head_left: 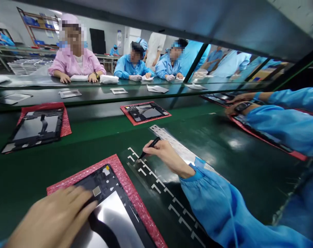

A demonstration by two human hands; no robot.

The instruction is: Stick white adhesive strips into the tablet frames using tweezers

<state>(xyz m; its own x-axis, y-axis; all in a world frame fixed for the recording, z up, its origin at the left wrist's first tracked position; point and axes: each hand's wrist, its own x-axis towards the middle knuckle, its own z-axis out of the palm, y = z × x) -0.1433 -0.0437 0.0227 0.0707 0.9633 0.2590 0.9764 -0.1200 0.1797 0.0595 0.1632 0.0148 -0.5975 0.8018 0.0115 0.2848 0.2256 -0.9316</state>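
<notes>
Nearest the head camera, the blurred left hand [55, 213] lies over a black, tablet-shaped frame [89, 179] with a shiny silver plate [117, 217], its fingers extended and no grasp visible; whether all the fingertips touch is unclear. Under that frame is a sheet of red bubble wrap [124, 179], on the green worktop [99, 143]. Just beyond, the right hand [166, 153] pinches a slim black pointed tool [156, 140], possibly tweezers, its tip at the far end of a row of white L-shaped pieces [142, 171] on a clear film. Beside them, partly behind the right wrist, runs a pale printed strip [177, 146]. Work seems partway: many white pieces are still on the film, and what has been fitted to the frame cannot be told, since the left hand hides part of it. Farther off lie two similar panels on red wrap.
</notes>
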